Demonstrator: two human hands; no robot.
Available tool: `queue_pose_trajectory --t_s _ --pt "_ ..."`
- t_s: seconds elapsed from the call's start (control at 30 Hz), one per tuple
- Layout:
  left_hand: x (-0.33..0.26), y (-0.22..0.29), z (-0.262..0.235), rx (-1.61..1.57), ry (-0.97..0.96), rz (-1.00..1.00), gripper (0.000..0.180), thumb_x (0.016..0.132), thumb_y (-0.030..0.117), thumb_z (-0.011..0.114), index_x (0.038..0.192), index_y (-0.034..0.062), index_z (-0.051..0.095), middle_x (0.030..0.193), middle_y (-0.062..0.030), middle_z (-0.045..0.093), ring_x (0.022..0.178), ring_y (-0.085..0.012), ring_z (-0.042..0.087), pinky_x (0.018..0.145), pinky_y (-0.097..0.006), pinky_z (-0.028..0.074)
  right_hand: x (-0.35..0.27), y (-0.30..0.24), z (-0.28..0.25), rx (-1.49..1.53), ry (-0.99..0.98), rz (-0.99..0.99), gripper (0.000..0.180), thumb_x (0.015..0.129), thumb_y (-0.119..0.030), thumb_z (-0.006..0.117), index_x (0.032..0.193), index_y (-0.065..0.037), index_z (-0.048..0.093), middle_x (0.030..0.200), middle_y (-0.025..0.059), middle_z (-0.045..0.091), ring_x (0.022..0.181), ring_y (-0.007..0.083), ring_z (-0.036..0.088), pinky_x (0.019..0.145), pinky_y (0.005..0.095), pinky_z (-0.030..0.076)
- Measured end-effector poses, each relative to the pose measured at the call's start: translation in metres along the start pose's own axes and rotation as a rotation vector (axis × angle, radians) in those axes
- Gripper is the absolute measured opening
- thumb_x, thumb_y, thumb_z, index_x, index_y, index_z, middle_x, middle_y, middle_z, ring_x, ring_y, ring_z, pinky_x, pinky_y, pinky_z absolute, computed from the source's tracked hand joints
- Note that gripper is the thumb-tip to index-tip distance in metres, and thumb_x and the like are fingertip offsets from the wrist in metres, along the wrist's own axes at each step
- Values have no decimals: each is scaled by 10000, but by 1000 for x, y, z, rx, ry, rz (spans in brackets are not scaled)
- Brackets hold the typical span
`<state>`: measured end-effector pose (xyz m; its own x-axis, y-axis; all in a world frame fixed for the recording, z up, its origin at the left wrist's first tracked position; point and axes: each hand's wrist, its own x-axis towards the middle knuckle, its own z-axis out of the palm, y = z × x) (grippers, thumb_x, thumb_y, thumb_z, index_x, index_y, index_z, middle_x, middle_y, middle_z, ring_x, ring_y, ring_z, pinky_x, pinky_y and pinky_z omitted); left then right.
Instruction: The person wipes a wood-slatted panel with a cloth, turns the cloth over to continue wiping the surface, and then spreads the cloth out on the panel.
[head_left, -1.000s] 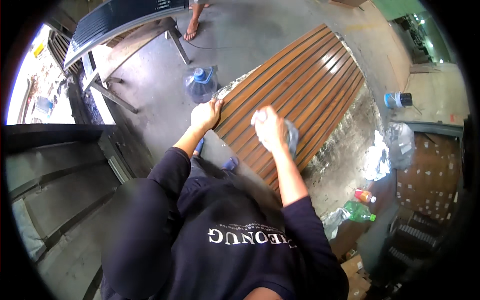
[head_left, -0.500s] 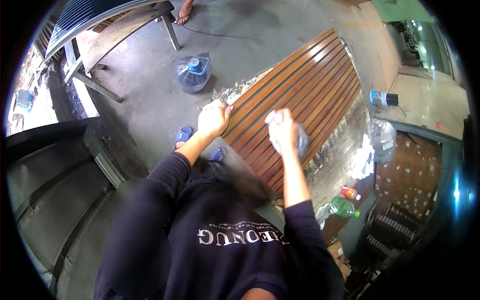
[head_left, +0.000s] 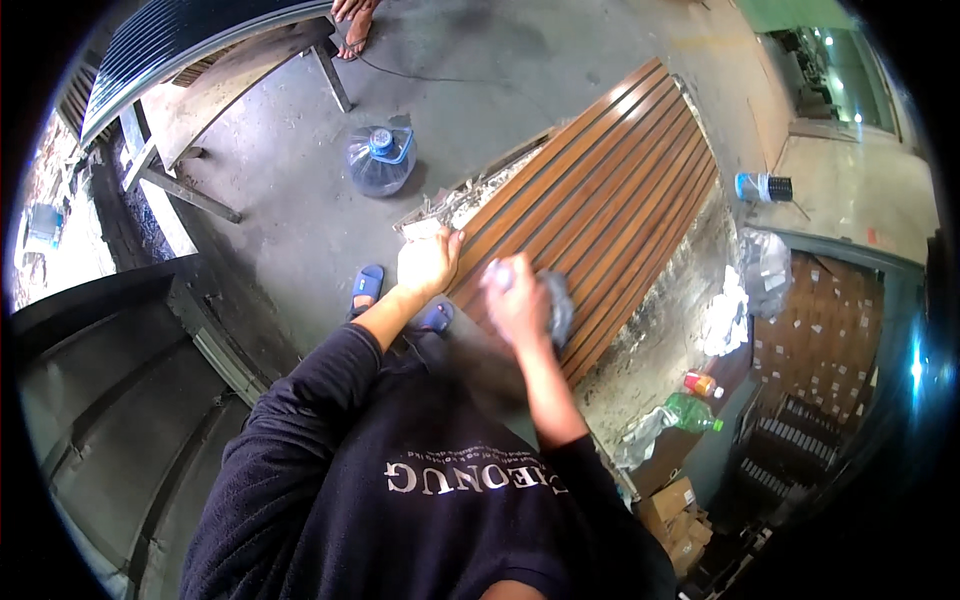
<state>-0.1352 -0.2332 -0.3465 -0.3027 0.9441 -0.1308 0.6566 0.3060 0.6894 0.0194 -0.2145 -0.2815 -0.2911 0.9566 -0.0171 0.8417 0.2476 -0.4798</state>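
Observation:
A brown slatted wooden panel (head_left: 610, 180) lies flat in front of me. My left hand (head_left: 428, 262) rests palm down on its near left edge, fingers spread. My right hand (head_left: 515, 298) is closed on a grey cloth (head_left: 556, 305) pressed on the slats near the panel's near end; the hand is motion-blurred. My dark sleeves come up from the lower edge.
A large clear water jug with a blue cap (head_left: 381, 158) stands on the concrete floor to the left. Blue sandals (head_left: 368, 285) lie below the panel. A wooden bench (head_left: 215, 95) and another person's foot (head_left: 352, 28) are at top left. Bottles (head_left: 693, 410) and cardboard boxes (head_left: 670, 505) sit at right.
My right hand with the cloth has slid along the slats toward me. My left hand stays on the panel's edge. The view has shifted slightly.

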Motion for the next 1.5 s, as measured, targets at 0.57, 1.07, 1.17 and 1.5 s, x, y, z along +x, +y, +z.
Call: queue_pose_trajectory --t_s 0.57,1.07,1.17,1.5 --pt "2 0 -10 -86 -95 -39 444 932 433 368 918 47 588 815 -237 624 793 -409 604 714 -486 467 -66 -13 -4 -3 -90 -18 268 744 -283 696 937 -158 557 683 140 629 629 328 629 549 431 484" --pt "8 -8 -17 -226 -295 -51 566 926 490 337 929 24 658 920 -258 615 929 -411 577 838 -470 437 31 -12 -6 21 -43 108 244 790 -278 643 965 -132 553 698 146 650 642 305 655 542 405 503" --pt "6 -13 -28 -266 -380 -155 561 929 478 338 932 14 652 930 -257 614 938 -411 572 844 -469 434 -27 -41 13 14 -168 -127 220 730 -222 680 886 -111 572 705 136 643 664 313 649 577 385 504" --pt "15 -26 14 -688 -382 -58 621 911 538 356 944 -13 641 803 -213 641 831 -317 621 798 -383 446 44 -11 -7 13 195 76 303 727 -305 708 934 -139 562 700 161 643 660 322 651 583 415 508"
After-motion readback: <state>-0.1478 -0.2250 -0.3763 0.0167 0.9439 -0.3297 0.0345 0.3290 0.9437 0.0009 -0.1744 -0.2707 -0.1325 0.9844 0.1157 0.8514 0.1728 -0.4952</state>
